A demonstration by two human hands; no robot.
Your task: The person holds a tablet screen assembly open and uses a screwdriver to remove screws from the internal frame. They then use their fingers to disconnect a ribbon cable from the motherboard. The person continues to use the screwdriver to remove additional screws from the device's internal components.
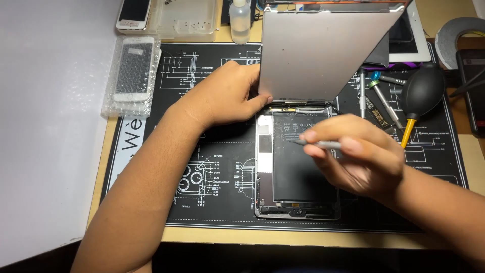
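An opened tablet body (pixel 295 167) lies flat on a black printed work mat (pixel 212 167), its dark battery and a pale strip along its left edge exposed. Its silver screen panel (pixel 323 48) stands lifted at the far end of the body, hinged up like a book cover and tilted back.

The left hand (pixel 230 96) rests just beyond the far-left corner of the tablet body, its grip pressed against the panel's lower left edge — thumb at the front near the corner, fingers hidden behind the panel. The right hand (pixel 356 154) hovers over the right half of the tablet body, its grip pinching a thin grey metal tool (pixel 318 144) between thumb and fingertips; the dark tip points left over the battery, though whether it touches cannot be told.

To the right of the tablet body lie several screwdrivers (pixel 381 93) and a black rubber air blower (pixel 422 91) with a yellow nozzle. Far to the left, at the mat's edge, sits a phone screen in bubble wrap (pixel 132 73). Beyond the raised panel stand a small clear bottle (pixel 240 20) and a clear plastic tray (pixel 187 17) — all on the wooden surface (pixel 283 236) that carries the mat.
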